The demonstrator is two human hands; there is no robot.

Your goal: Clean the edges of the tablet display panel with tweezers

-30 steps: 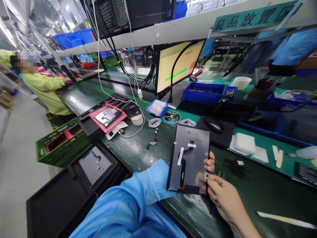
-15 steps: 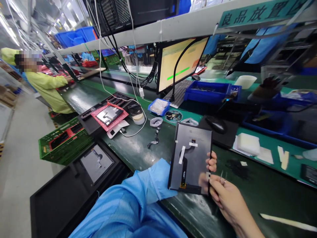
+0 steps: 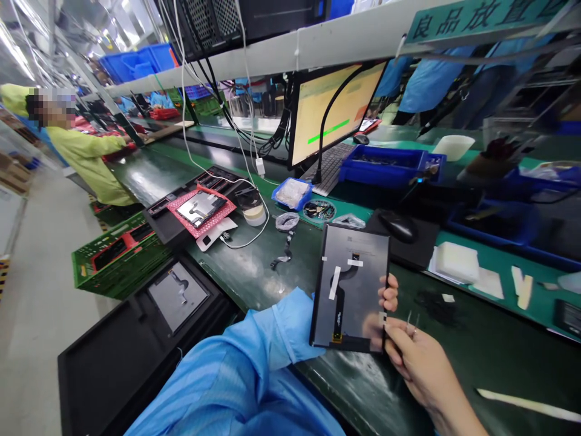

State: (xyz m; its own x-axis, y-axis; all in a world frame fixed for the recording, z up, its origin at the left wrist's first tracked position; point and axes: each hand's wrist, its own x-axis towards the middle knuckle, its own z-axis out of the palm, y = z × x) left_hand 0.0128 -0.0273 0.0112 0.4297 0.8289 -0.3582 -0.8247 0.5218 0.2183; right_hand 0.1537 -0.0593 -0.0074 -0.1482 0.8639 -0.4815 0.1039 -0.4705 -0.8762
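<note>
A tablet display panel (image 3: 363,297) is tilted up with its grey back toward me, a black flex cable (image 3: 339,309) and white tape strips on it. My left hand (image 3: 389,293) supports it from behind; only its fingers show, curled round the right edge. At the lower right edge, the thumb and forefinger of my right hand (image 3: 422,360) pinch together beside a small tape piece (image 3: 382,316). Two thin metal tips, seemingly tweezers (image 3: 413,322), poke up from that hand. What the pinch itself grips is too small to make out.
Another panel lies in a black tray (image 3: 109,363) at left, beside a green crate (image 3: 122,254). A loose flex cable (image 3: 285,254), a mouse (image 3: 397,226), a monitor (image 3: 336,115) and blue bins (image 3: 385,166) are on the bench. A co-worker in yellow (image 3: 86,157) stands far left.
The view has shifted very slightly. Both hands and the display panel keep nearly the same pose, with the right hand still at the panel's lower right edge.
</note>
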